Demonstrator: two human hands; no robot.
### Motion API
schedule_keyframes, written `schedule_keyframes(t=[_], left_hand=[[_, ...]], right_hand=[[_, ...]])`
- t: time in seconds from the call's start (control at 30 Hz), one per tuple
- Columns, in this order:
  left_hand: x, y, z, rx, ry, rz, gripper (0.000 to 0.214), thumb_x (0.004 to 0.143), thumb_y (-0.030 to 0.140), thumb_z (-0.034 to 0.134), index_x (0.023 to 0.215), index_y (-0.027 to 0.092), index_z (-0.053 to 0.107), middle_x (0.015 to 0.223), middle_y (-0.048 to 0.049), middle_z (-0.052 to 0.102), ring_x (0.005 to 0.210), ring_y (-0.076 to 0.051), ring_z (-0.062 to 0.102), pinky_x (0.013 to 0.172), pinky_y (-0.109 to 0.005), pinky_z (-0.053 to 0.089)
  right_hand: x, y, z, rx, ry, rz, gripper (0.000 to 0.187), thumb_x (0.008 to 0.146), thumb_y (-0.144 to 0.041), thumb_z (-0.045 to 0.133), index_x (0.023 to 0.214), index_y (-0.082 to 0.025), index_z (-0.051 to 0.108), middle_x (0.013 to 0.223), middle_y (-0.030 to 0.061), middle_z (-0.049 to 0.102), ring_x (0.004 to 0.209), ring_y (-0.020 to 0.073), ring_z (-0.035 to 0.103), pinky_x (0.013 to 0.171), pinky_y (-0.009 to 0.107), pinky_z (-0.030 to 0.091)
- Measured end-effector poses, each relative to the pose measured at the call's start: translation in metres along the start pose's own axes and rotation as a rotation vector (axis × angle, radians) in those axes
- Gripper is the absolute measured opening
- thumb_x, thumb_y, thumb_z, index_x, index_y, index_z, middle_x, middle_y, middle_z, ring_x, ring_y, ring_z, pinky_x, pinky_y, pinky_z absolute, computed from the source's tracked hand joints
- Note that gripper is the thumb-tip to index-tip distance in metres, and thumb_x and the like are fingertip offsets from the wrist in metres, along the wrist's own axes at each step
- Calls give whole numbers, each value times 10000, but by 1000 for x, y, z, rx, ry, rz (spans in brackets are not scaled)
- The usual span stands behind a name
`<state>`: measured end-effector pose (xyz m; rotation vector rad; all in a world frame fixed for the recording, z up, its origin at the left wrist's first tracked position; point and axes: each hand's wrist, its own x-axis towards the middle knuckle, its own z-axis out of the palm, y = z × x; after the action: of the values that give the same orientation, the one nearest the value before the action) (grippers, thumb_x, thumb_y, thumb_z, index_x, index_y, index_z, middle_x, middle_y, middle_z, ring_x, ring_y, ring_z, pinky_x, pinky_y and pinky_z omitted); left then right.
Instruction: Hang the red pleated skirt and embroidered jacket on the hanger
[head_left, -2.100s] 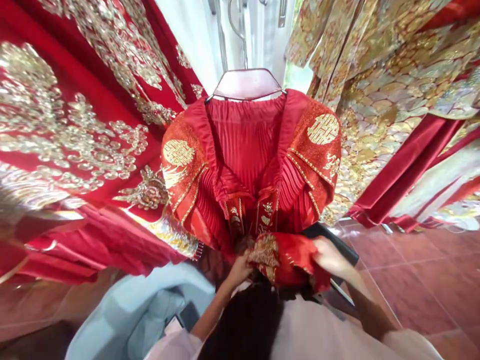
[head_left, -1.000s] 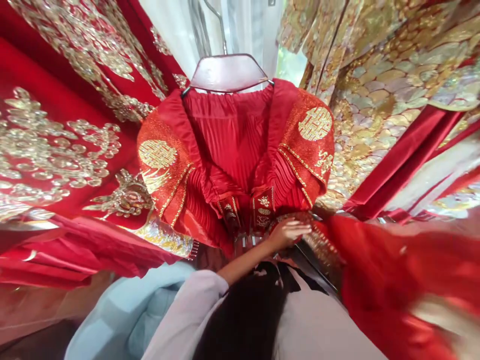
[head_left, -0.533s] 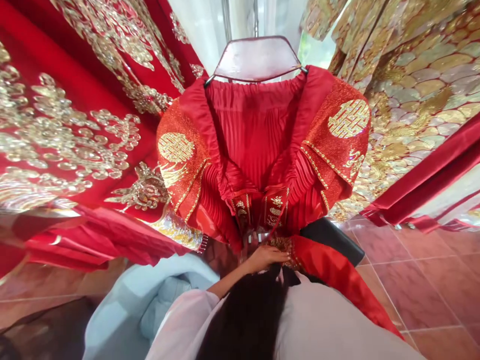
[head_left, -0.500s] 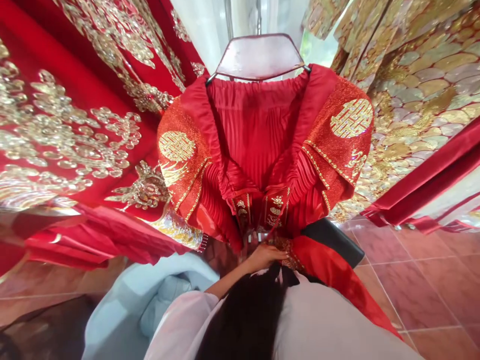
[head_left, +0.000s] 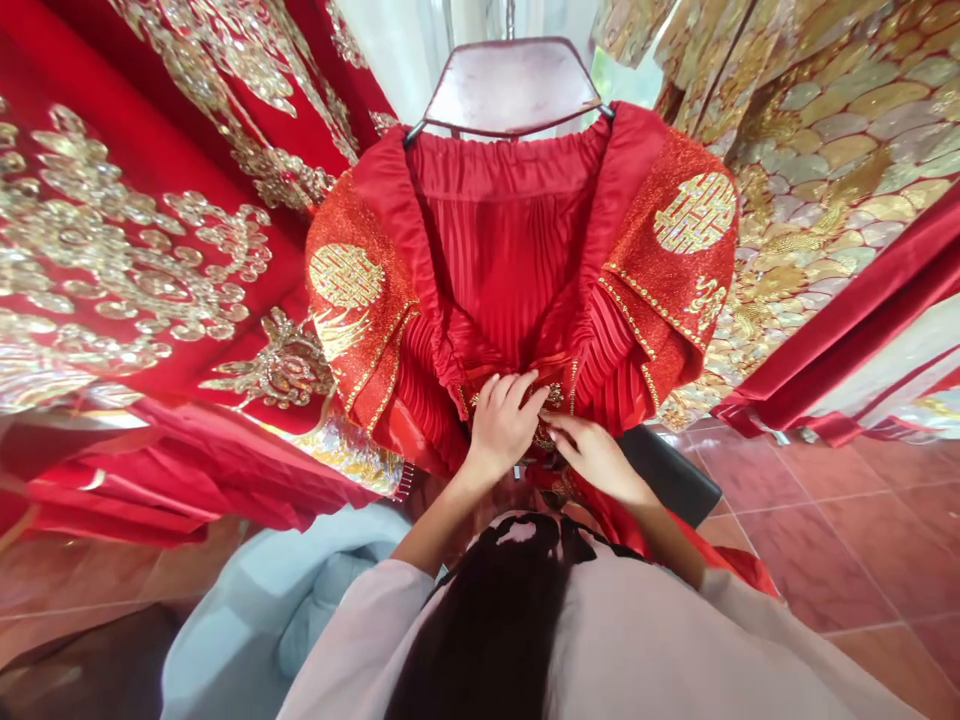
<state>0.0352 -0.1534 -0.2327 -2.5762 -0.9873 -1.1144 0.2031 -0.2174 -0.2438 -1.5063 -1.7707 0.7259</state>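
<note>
A red embroidered jacket (head_left: 510,240), pleated inside, hangs from a hanger (head_left: 517,85) in front of me. Gold round emblems mark its wide shoulders. My left hand (head_left: 504,422) rests on the jacket's front, its fingers bent over the embroidered edge. Close beside it, my right hand (head_left: 592,455) has thumb and fingers pinched at the same front, near gold embroidery. The fingertips partly cover the front edges, so any fastening there is hidden. Red cloth (head_left: 720,550) runs down below my right forearm.
Red garments with clear beadwork (head_left: 150,250) hang at left, and a gold scale-patterned garment (head_left: 825,170) at right. A pale blue armchair (head_left: 217,610) stands low at left. A black flat object (head_left: 667,475) juts out behind the jacket, above the tiled floor (head_left: 832,550).
My left hand has moved up from the dark gold-trimmed cloth below to the jacket's front. My right hand has come into view beside it. The jacket sits slightly higher in view.
</note>
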Motion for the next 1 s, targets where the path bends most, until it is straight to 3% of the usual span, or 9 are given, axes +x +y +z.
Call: schedule_keyframes(t=[0.07,0.17,0.3,0.4,0.5,0.63,0.73,0.83,1.0], left_hand=[[16,0,-27,96,245,52,206,838,136,532,959,226,671,1046,-71,695,949,-209,617,964,-407,400],[44,-10,-68,209,572,-143,210,787,187,619,995,212,632,1007,-61,670,947,-198,608,947,-387,406],[92,-36,-84,127,451,-546,500,804,392,622,1215,139,491,1153,-129,587,1109,-265,547,946,-417,435],[113,-59,-75,36,349,-697,473,828,387,593,1188,104,476,1208,-182,548,1172,-307,508,987,-445,417],[114,-80,-85,-140,244,-727,271,890,305,483,1033,81,537,1077,-161,606,1062,-268,570,953,-442,446],[115,-103,-140,-568,66,-788,360,937,251,291,1031,18,549,900,-93,631,885,-187,615,830,-440,491],[125,-113,-182,-675,11,-807,496,941,353,290,1137,-43,516,846,-69,612,883,-189,611,786,-463,466],[139,-121,-202,-361,-116,-723,583,855,454,488,1038,-95,564,764,-27,566,884,-202,607,769,-489,428],[148,-142,-201,377,-159,-582,301,786,278,588,736,-18,608,646,27,480,904,-209,623,845,-432,444]], right_hand=[[17,-31,-11,-47,326,-171,202,879,-182,478,981,-205,650,971,49,686,882,180,653,840,345,525],[49,-81,-42,-183,787,-395,171,871,-225,525,1012,-182,612,863,45,647,729,144,607,704,294,522],[103,-112,-79,-361,984,-268,348,827,-287,593,1137,-143,528,1030,119,568,944,219,584,841,384,492],[136,-103,-93,-354,967,-130,293,802,-125,521,1093,-166,527,1069,134,556,1058,248,551,913,415,454],[143,-92,-116,-173,884,-120,273,733,14,440,929,-137,556,917,99,610,852,158,579,831,323,470],[134,-107,-168,266,591,83,234,775,38,343,754,-96,533,800,48,636,543,22,471,590,186,412],[134,-127,-203,179,348,234,417,947,-211,281,725,-60,600,784,36,662,620,21,531,576,164,415],[144,-136,-225,-263,228,243,470,812,-435,548,740,15,659,715,14,655,775,43,576,579,144,376],[167,-132,-248,-658,240,254,436,673,-293,621,926,57,678,826,72,685,755,79,604,607,245,336]])
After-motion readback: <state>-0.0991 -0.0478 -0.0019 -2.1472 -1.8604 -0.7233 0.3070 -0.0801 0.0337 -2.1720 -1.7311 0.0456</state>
